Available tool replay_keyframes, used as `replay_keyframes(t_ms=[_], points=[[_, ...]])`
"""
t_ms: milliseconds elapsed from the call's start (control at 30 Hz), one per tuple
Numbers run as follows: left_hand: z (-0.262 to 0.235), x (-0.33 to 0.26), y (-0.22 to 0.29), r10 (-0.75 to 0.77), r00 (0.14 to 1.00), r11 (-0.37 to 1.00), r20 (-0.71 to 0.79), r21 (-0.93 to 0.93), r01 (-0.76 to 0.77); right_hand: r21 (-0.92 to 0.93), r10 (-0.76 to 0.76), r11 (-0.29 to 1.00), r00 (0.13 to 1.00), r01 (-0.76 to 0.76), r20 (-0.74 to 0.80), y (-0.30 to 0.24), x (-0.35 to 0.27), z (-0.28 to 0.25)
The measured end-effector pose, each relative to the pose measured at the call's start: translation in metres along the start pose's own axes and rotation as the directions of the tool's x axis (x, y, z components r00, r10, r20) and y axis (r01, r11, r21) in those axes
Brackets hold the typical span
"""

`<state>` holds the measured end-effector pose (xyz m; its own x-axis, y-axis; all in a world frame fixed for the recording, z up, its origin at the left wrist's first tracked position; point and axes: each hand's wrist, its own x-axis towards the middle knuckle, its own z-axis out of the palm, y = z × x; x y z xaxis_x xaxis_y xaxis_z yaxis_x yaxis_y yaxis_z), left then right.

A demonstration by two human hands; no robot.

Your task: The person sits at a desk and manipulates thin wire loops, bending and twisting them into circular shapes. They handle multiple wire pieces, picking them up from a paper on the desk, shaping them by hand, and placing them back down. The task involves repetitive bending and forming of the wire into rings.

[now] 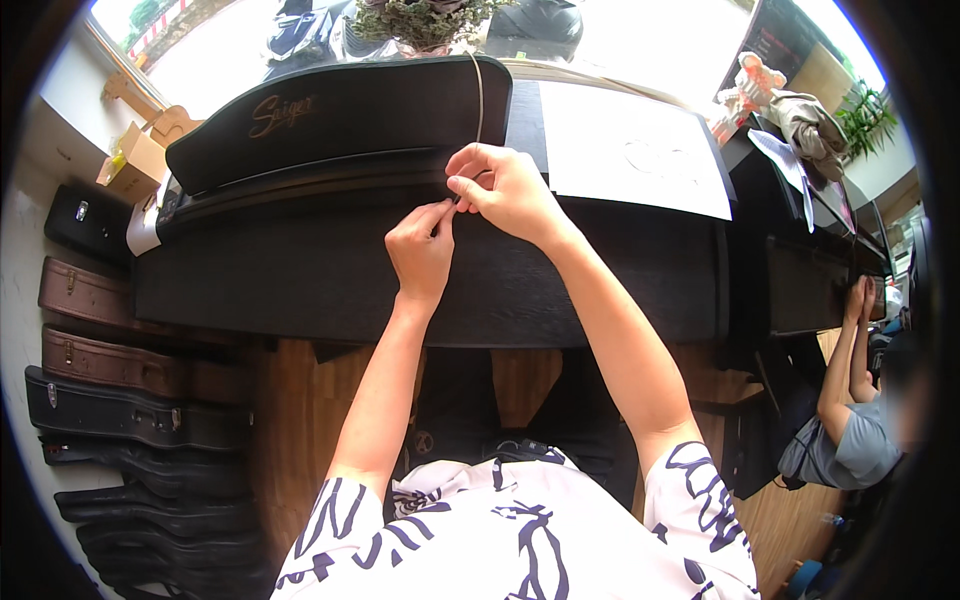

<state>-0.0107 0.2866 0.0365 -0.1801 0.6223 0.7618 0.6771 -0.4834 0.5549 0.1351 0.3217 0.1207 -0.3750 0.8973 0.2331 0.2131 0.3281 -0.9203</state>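
In the head view, both hands are observed raised and almost meeting above a black piano-like cabinet point(620, 280). The left hand point(420, 250) is closed, its thumb and forefinger pinched at a small dark item point(457, 199). The right hand point(512, 192) is bent over from the other side, its fingers curled and its thumb tip brought close to the same item; whether it is gripped by this hand as well cannot be told. A pale cable point(480, 100) is seen hanging over the black music rest point(370, 115) and is lost behind the right hand; its lower end is hidden. A white sheet point(640, 150) is laid on the cabinet top to the right. Instrument cases point(110, 360) are stacked at far left. At far right, a co-worker point(850, 440) is noted with both arms extended.
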Motion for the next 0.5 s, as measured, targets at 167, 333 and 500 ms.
replay_keyframes(t_ms=[167, 333, 500], points=[[-0.004, 0.003, -0.002, -0.011, 0.999, 0.99, 0.046, 0.144, 0.004, -0.095, -0.063, 0.994, 0.998, 0.06, -0.024, 0.002, -0.026, -0.003], [-0.003, 0.007, 0.001, -0.115, 0.993, 0.99, 0.034, 0.084, 0.112, -0.134, 0.059, 0.988, 0.991, -0.075, -0.123, 0.008, -0.074, -0.034], [-0.001, 0.005, 0.001, -0.093, 0.996, 0.989, -0.001, 0.116, 0.092, -0.083, 0.088, 0.989, 0.93, -0.125, -0.358, 0.028, -0.112, -0.068]])
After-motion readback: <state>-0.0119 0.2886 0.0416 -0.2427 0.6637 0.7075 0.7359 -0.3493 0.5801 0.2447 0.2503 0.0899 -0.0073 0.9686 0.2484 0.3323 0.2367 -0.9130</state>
